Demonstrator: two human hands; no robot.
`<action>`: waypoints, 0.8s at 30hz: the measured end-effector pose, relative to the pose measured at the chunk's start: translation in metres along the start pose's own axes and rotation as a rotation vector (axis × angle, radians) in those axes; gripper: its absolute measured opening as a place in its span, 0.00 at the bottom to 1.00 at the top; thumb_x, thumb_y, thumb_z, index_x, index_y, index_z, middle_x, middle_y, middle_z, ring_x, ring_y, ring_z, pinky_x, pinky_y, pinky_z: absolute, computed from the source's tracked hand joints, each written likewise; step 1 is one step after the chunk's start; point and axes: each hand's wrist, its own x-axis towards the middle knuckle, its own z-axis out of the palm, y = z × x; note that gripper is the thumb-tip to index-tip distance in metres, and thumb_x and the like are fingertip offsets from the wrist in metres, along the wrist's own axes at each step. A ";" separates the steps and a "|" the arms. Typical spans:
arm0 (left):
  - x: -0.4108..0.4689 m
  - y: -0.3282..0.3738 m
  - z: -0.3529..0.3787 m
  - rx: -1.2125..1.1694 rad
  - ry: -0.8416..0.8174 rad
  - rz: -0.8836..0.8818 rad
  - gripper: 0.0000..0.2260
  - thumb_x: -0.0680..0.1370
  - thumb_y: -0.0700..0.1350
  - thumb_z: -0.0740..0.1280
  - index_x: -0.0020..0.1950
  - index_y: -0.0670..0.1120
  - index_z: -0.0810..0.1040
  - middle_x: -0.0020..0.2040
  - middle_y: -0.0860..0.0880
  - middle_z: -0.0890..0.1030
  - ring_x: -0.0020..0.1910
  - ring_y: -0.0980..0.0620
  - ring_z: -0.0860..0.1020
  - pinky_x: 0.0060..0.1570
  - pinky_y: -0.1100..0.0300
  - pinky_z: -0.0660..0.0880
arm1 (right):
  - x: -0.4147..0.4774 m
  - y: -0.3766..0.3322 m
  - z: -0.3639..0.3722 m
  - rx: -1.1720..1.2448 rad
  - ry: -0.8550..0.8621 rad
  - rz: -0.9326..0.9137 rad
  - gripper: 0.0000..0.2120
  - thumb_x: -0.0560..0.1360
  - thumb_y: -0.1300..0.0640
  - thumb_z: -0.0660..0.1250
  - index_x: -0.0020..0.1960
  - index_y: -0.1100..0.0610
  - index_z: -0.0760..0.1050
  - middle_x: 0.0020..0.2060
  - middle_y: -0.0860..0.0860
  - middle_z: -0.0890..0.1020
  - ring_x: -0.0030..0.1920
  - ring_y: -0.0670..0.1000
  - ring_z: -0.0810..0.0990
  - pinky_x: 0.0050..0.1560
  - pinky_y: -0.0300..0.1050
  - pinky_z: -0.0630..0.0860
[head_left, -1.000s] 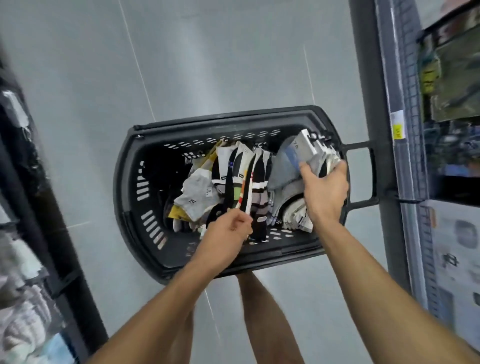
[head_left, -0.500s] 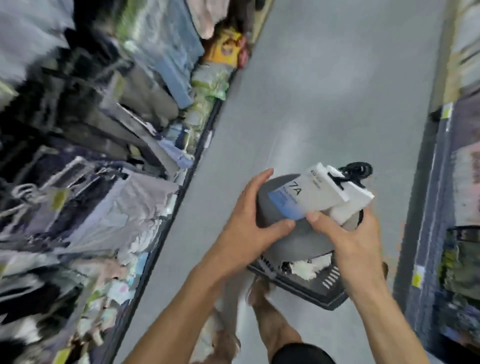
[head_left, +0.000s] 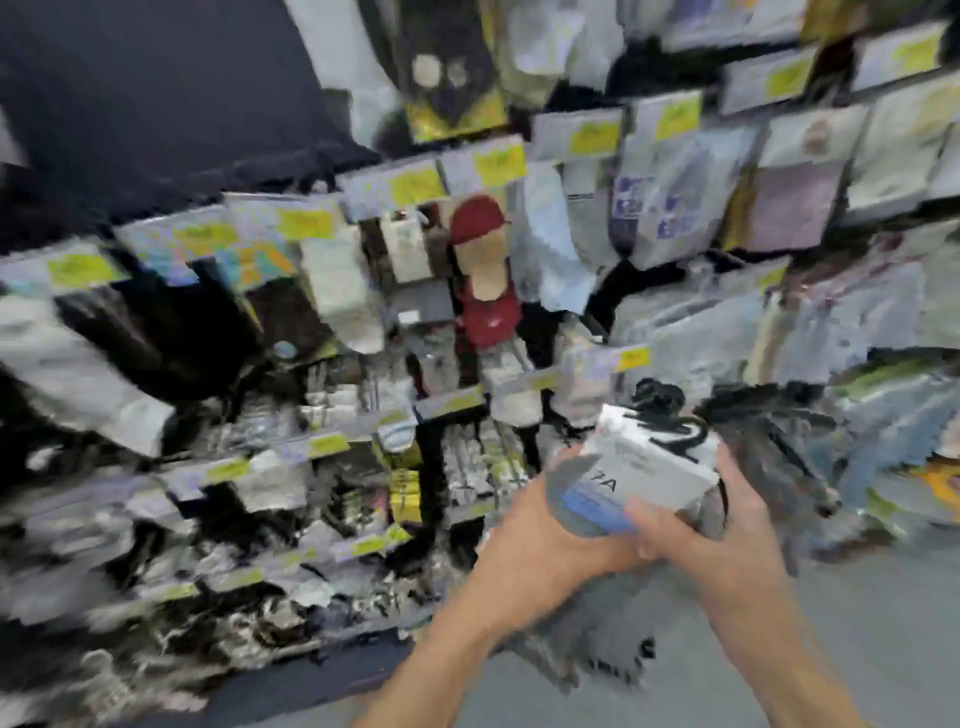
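Observation:
I hold a pack of grey socks (head_left: 636, 483) in both hands at the lower right of the head view. Its white card sleeve reads "7A" above a blue band, and a black plastic hook sticks up at its top. My left hand (head_left: 545, 535) grips the pack from the left and underneath. My right hand (head_left: 727, 530) grips it from the right, thumb on the blue band. The picture is heavily blurred.
A store rack (head_left: 363, 364) of hanging sock packs with yellow price tags fills the view ahead and to the left. A red-and-beige pack (head_left: 485, 270) hangs at its centre. Grey floor (head_left: 857, 623) shows at the lower right.
The sock pack came up out of the black basket into both hands. My view swung from the basket and aisle floor up to the sock rack, and the basket is out of sight.

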 end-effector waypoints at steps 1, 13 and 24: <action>-0.022 -0.007 -0.032 -0.026 0.123 0.014 0.22 0.72 0.45 0.70 0.62 0.35 0.74 0.51 0.49 0.85 0.55 0.49 0.82 0.62 0.56 0.73 | -0.002 -0.004 0.040 -0.023 -0.035 -0.011 0.29 0.58 0.45 0.76 0.59 0.34 0.77 0.53 0.40 0.85 0.51 0.39 0.83 0.46 0.30 0.78; -0.169 -0.080 -0.257 -0.713 0.274 -0.053 0.34 0.57 0.55 0.83 0.61 0.46 0.82 0.57 0.43 0.85 0.54 0.48 0.84 0.46 0.61 0.81 | -0.023 -0.019 0.305 0.018 -0.477 0.076 0.22 0.64 0.44 0.74 0.58 0.44 0.78 0.50 0.42 0.86 0.49 0.41 0.84 0.42 0.29 0.76; -0.122 -0.102 -0.328 -0.943 0.363 -0.057 0.24 0.65 0.58 0.71 0.54 0.45 0.86 0.56 0.39 0.84 0.52 0.43 0.85 0.45 0.55 0.82 | 0.051 -0.006 0.379 -0.162 -0.489 -0.051 0.19 0.62 0.45 0.76 0.53 0.38 0.80 0.47 0.44 0.81 0.49 0.45 0.81 0.48 0.42 0.77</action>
